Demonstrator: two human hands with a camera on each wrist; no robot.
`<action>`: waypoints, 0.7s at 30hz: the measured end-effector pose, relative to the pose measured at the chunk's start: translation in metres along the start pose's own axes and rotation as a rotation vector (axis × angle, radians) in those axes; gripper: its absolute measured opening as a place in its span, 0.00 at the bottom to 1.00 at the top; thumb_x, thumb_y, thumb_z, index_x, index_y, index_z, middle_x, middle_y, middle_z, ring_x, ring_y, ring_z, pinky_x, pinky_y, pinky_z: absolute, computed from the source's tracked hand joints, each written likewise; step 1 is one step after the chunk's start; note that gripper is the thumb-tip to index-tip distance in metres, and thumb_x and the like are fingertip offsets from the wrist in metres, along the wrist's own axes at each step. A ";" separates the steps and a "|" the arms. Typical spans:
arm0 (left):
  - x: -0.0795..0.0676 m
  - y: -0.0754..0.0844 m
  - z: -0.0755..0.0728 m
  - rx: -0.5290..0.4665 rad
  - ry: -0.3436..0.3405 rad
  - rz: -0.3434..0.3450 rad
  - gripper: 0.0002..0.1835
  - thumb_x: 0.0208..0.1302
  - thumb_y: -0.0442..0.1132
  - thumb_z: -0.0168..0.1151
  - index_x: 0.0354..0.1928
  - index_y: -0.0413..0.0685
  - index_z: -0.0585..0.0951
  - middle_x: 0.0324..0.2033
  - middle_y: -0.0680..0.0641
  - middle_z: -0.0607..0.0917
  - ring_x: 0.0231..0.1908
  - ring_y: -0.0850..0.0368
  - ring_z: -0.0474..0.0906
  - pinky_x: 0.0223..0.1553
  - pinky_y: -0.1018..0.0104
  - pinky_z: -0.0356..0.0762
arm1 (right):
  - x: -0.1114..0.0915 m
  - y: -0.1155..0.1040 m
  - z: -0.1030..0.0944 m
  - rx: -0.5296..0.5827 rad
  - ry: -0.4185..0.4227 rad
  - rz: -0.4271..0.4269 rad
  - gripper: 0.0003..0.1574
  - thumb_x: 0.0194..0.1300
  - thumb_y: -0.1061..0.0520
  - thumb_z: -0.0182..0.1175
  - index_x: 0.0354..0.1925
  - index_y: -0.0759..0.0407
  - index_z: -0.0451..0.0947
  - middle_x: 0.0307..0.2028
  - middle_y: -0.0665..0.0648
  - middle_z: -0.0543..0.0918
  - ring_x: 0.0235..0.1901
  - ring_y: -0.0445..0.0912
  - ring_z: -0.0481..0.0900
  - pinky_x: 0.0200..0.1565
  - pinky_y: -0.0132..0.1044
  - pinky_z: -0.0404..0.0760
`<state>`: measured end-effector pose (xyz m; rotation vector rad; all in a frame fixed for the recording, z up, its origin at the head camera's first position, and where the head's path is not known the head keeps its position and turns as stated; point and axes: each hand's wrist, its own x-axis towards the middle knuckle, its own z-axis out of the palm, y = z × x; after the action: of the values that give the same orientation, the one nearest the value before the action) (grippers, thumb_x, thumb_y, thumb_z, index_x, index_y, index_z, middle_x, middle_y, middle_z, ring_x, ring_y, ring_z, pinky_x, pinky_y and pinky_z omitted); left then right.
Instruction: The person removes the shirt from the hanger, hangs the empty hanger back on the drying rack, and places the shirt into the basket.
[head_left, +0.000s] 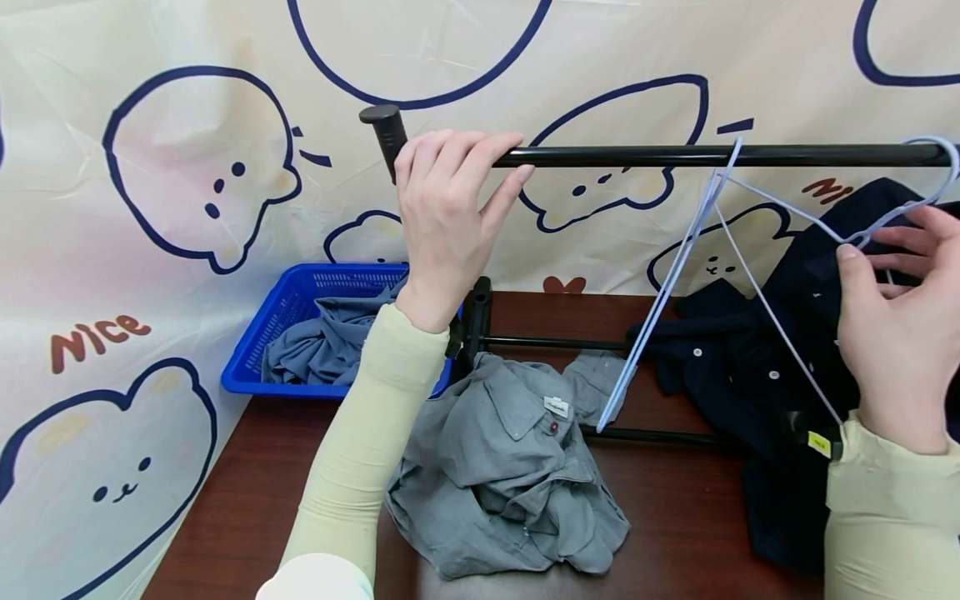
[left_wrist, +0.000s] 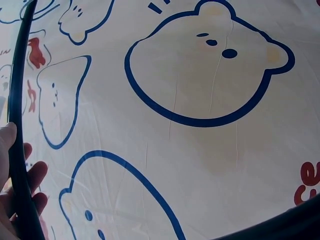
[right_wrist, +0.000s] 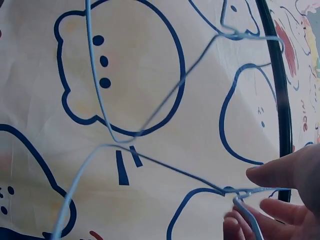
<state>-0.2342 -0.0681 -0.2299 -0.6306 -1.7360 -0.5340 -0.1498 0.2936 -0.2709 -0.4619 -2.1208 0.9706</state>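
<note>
gripping smooth, round black rod (head_left: 637, 157) with left hand (head_left: 446, 187), curling fingers over top, keeping thumb below. clamping thin light-blue hanger (right_wrist: 248, 216) between right thumb and fingers, right hand (head_left: 911, 317) just under rod's right part. seeing second hanger (head_left: 663, 300) dangling mid-rod, nearly edge-on. seeing matte, wrinkled grey shirt (head_left: 517, 467) with collar, white label and dark red button, lying heaped on glossy brown table (head_left: 675, 517). seeing navy garment (head_left: 757, 358) with pale buttons bunching at right, near right hand. spotting blue plastic basket (head_left: 300, 389) with slotted walls at left, containing crumpled blue-grey cloth (head_left: 318, 337). back to light-blue hanger: looking slim and slick, bending into open angles, curving its hook over rod.
</note>
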 end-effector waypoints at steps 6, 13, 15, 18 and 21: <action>0.000 0.000 0.000 -0.005 -0.003 0.000 0.18 0.74 0.54 0.61 0.51 0.51 0.88 0.44 0.49 0.86 0.49 0.49 0.74 0.63 0.57 0.59 | -0.012 -0.001 0.004 -0.016 0.109 -0.184 0.37 0.73 0.52 0.60 0.75 0.46 0.60 0.68 0.42 0.68 0.62 0.39 0.69 0.57 0.26 0.65; 0.000 0.000 0.000 -0.010 0.004 0.003 0.17 0.73 0.53 0.62 0.51 0.51 0.88 0.44 0.49 0.86 0.49 0.49 0.74 0.63 0.57 0.59 | -0.021 -0.002 0.008 -0.007 0.171 -0.311 0.41 0.72 0.49 0.61 0.76 0.55 0.59 0.72 0.48 0.64 0.68 0.40 0.60 0.67 0.35 0.58; 0.000 0.000 0.000 -0.011 0.005 0.002 0.17 0.73 0.53 0.62 0.51 0.50 0.88 0.44 0.49 0.86 0.49 0.49 0.74 0.63 0.57 0.59 | -0.023 -0.002 0.010 -0.003 0.189 -0.353 0.40 0.72 0.48 0.61 0.75 0.57 0.61 0.72 0.49 0.64 0.70 0.41 0.58 0.69 0.37 0.53; -0.001 0.000 0.000 -0.009 0.002 0.000 0.17 0.73 0.53 0.61 0.51 0.51 0.88 0.44 0.49 0.86 0.49 0.49 0.74 0.63 0.57 0.59 | -0.026 -0.003 0.013 0.015 0.220 -0.402 0.38 0.71 0.47 0.61 0.73 0.56 0.63 0.70 0.50 0.65 0.71 0.42 0.56 0.70 0.38 0.48; -0.001 0.000 0.000 -0.007 0.001 -0.001 0.18 0.74 0.54 0.61 0.51 0.51 0.88 0.44 0.49 0.86 0.49 0.49 0.74 0.63 0.57 0.59 | -0.028 -0.004 0.017 0.050 0.248 -0.446 0.37 0.69 0.46 0.62 0.71 0.54 0.67 0.67 0.49 0.66 0.69 0.43 0.57 0.71 0.40 0.47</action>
<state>-0.2339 -0.0680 -0.2307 -0.6347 -1.7344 -0.5411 -0.1444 0.2663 -0.2893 -0.0682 -1.8587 0.6691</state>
